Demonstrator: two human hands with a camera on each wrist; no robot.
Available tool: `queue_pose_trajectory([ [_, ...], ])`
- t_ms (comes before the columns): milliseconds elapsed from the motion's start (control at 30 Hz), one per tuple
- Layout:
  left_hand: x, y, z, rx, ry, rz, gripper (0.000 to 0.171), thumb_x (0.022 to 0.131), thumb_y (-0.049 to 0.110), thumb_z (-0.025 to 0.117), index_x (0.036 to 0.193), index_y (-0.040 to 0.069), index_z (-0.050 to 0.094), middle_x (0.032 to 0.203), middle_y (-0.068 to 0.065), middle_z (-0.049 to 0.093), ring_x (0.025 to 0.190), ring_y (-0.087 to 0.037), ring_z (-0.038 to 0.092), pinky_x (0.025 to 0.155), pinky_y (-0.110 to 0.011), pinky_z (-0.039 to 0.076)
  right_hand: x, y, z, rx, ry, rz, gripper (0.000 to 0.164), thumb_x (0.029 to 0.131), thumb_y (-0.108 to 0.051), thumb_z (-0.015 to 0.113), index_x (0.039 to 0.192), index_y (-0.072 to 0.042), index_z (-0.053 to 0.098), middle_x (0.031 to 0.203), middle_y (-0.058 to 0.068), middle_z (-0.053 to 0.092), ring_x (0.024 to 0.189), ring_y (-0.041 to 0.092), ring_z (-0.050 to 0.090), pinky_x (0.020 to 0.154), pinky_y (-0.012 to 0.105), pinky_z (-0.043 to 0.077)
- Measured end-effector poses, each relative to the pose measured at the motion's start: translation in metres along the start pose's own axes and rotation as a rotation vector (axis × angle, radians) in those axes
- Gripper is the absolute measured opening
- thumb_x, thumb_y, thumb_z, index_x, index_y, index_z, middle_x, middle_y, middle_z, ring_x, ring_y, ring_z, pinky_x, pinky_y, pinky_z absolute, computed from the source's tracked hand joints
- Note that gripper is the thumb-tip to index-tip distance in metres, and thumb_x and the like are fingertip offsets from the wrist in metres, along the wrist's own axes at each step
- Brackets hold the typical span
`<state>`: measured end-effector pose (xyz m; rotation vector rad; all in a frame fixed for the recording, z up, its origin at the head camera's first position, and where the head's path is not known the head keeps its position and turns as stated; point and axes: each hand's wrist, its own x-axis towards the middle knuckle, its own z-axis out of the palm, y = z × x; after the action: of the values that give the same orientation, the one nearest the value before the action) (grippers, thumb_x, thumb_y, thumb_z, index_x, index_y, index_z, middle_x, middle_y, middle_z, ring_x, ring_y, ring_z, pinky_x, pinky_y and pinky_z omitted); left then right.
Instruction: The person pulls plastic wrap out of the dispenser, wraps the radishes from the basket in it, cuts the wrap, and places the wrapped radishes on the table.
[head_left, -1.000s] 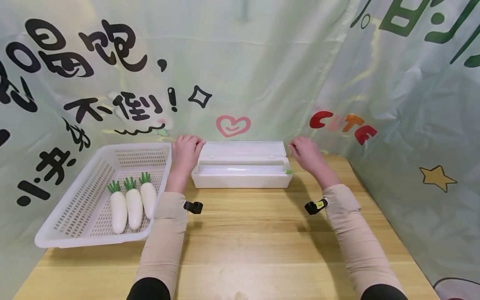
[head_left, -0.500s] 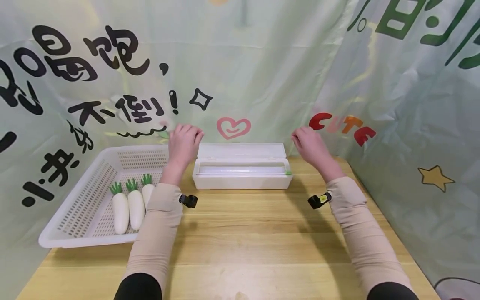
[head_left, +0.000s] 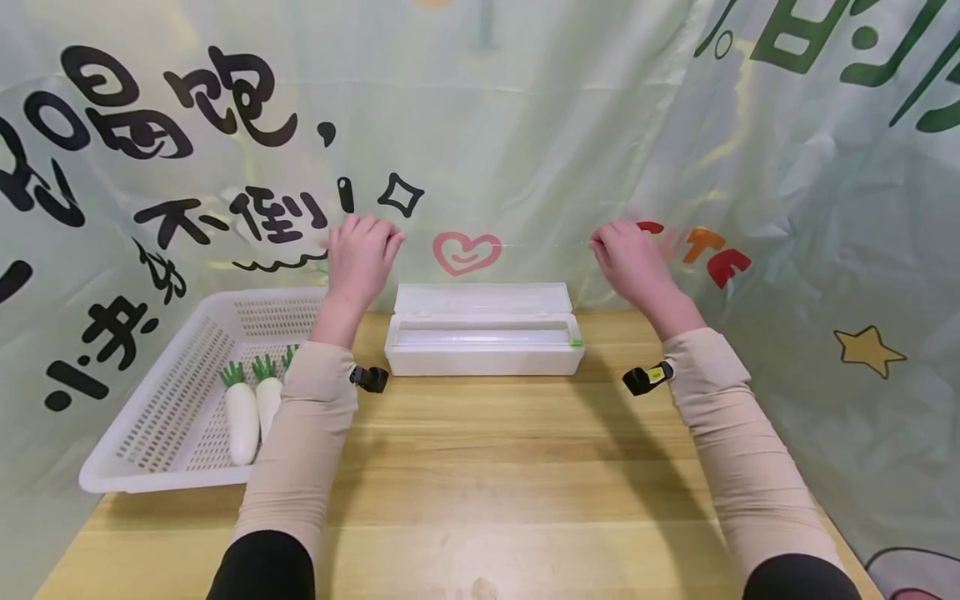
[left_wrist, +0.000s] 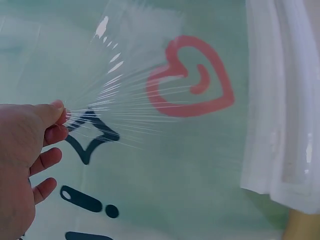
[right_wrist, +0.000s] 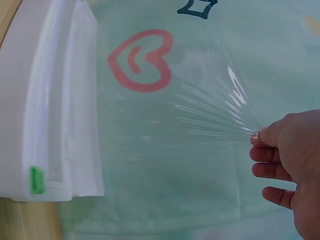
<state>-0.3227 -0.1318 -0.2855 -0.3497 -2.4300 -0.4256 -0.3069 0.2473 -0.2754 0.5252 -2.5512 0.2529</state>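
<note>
A sheet of clear cling film (left_wrist: 117,90) is stretched taut between both hands, gathered into creases at each corner. My left hand (head_left: 362,258) pinches one corner between thumb and forefinger. The opposite corner of the film (right_wrist: 220,112) is pinched by my right hand (head_left: 633,262). Both hands are raised above and behind the white cling film dispenser box (head_left: 483,362), one to either side. Its lid (head_left: 483,297) is tipped back, and a green slider (right_wrist: 37,180) sits at its right end. In the head view the film is almost invisible.
On the left of the wooden table (head_left: 480,467) stands a white perforated basket (head_left: 161,400) holding white radishes (head_left: 242,423) with green tops, partly covered by the left sleeve. A printed cloth backdrop (head_left: 480,125) hangs right behind the table and along its right side.
Both hands have risen from beside the box's lid to well above it and moved slightly apart, drawing the cling film upward. The box and basket have stayed in place.
</note>
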Motion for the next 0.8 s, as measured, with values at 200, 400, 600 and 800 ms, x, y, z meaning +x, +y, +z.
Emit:
queue_pose_trajectory([
  [200,0.01,0.005,-0.012,-0.01,0.038,0.009,0.031,0.1,0.036,0.053,0.104,0.01,0.068,0.113,-0.009,0.067,0.111,-0.032,0.051,0.094,-0.051,0.038,0.007,-0.002,-0.014,-0.004,0.045,-0.001,0.016,0.098,-0.01,0.056,0.101,0.004,0.062,0.097,0.023,0.064,0.094,0.041,0.057,0.085,0.054,0.046],
  [400,0.016,0.008,-0.022,-0.014,0.068,0.015,0.031,0.099,0.038,0.053,0.103,0.01,0.068,0.114,-0.008,0.067,0.11,-0.032,0.051,0.096,-0.051,0.038,0.012,-0.004,-0.023,0.004,0.061,0.022,0.019,0.1,-0.011,0.052,0.104,0.005,0.061,0.099,0.023,0.063,0.094,0.041,0.056,0.087,0.054,0.045],
  [600,0.02,0.011,-0.03,-0.03,0.101,0.02,0.033,0.099,0.037,0.053,0.104,0.009,0.069,0.112,-0.009,0.067,0.108,-0.032,0.051,0.094,-0.05,0.038,0.017,-0.006,-0.029,0.01,0.082,0.038,0.023,0.101,-0.012,0.049,0.105,0.007,0.061,0.101,0.024,0.062,0.096,0.041,0.055,0.09,0.054,0.045],
  [800,0.023,0.016,-0.04,-0.035,0.125,0.02,0.035,0.1,0.038,0.051,0.104,0.007,0.068,0.111,-0.01,0.067,0.108,-0.033,0.052,0.093,-0.049,0.038,0.019,-0.011,-0.038,0.013,0.107,0.064,0.025,0.102,-0.013,0.048,0.108,0.008,0.06,0.104,0.024,0.061,0.099,0.04,0.054,0.093,0.052,0.045],
])
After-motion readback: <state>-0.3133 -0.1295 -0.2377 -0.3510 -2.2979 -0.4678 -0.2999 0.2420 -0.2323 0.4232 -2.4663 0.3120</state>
